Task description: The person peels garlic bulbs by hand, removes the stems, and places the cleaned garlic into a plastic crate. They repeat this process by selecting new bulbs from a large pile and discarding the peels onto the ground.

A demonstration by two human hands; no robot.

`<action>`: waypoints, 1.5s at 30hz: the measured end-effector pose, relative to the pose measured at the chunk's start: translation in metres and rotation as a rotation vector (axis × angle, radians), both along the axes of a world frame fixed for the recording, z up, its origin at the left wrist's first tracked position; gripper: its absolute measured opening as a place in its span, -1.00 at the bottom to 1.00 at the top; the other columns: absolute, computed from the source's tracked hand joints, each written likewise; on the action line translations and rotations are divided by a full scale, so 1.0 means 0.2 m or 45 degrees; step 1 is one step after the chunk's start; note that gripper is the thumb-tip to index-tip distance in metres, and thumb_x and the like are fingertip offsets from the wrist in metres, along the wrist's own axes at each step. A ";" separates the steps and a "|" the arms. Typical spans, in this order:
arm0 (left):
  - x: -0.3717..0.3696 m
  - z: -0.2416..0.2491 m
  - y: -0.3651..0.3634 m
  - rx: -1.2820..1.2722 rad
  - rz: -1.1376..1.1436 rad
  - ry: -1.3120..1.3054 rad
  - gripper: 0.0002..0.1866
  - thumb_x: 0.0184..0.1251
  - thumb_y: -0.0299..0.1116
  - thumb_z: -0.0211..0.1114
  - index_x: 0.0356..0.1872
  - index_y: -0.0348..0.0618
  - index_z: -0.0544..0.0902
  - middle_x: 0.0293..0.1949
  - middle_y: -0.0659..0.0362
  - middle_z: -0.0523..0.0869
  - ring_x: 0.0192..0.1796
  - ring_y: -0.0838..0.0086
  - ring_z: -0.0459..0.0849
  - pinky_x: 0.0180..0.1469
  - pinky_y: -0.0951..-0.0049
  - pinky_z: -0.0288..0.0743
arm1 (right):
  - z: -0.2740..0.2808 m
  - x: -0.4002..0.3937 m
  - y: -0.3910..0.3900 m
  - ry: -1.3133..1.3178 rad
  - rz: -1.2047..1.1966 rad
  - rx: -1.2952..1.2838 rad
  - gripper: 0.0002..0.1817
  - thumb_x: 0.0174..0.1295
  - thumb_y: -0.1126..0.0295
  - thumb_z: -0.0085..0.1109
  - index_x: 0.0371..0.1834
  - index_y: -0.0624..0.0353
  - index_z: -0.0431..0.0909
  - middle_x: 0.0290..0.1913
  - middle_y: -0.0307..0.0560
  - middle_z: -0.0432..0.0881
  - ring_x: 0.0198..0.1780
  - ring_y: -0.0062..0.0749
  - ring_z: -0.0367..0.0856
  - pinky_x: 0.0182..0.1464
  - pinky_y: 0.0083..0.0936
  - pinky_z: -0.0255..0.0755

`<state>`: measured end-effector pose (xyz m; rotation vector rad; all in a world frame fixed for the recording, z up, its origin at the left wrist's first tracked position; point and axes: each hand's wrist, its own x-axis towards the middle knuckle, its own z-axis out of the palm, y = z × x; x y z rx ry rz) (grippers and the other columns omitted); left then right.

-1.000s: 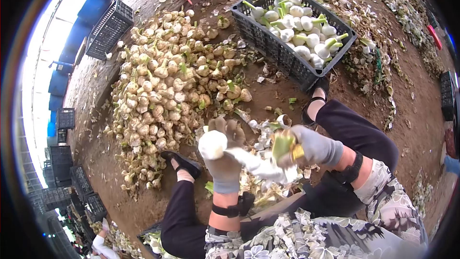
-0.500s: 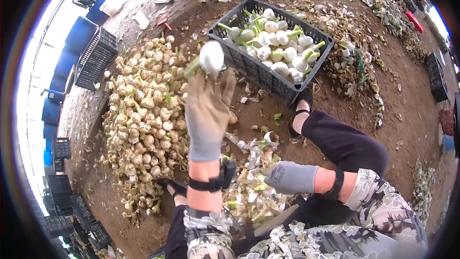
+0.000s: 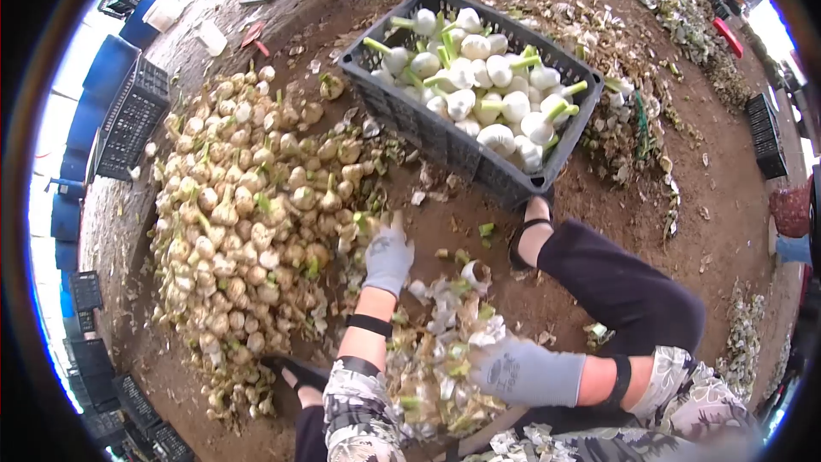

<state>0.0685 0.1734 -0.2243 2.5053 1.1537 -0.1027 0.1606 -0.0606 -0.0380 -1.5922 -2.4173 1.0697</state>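
The left hand (image 3: 389,258) is at the right edge of one garlic pile (image 3: 231,222); the right hand (image 3: 528,370) is over the peels (image 3: 436,334). I cannot tell what either grips. One crate (image 3: 419,135) holds over a dozen white bulbs (image 3: 516,107).

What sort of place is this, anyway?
Probably a yard where garlic is cleaned: there's a big heap of brownish bulbs, a crate of cleaner white bulbs, and scattered papery skins.
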 end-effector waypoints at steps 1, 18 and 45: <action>0.04 -0.02 0.01 -0.058 -0.014 0.189 -0.37 0.21 -0.28 0.26 0.33 -0.10 0.34 0.36 -0.05 0.37 0.12 0.10 0.64 0.07 0.13 0.56 | -0.04 -0.01 -0.01 0.026 0.001 -0.025 -0.75 0.04 0.25 0.24 -0.29 0.15 0.57 -0.29 -0.09 0.58 -0.20 -0.24 0.64 -0.27 -0.39 0.49; -0.35 0.77 -0.39 -1.356 0.616 -1.731 -0.40 0.16 -0.53 0.32 0.26 -0.20 0.34 0.02 0.12 0.57 0.01 0.43 0.61 0.02 0.47 0.58 | 0.03 0.00 0.19 1.489 -1.243 -0.645 -0.51 0.41 0.05 0.08 0.15 0.26 0.44 -0.17 -0.10 0.64 -0.21 -0.47 0.64 -0.18 -0.54 0.54; -0.37 1.01 -0.86 -1.535 0.783 -2.132 -0.37 0.33 -0.31 0.30 0.37 -0.14 0.25 0.21 0.15 0.49 0.29 0.34 0.46 0.38 0.27 0.30 | 0.21 0.03 0.18 1.033 -0.922 0.024 -0.68 0.30 0.21 0.26 -0.16 0.31 0.57 -0.33 -0.04 0.69 -0.26 -0.35 0.66 -0.17 -0.45 0.49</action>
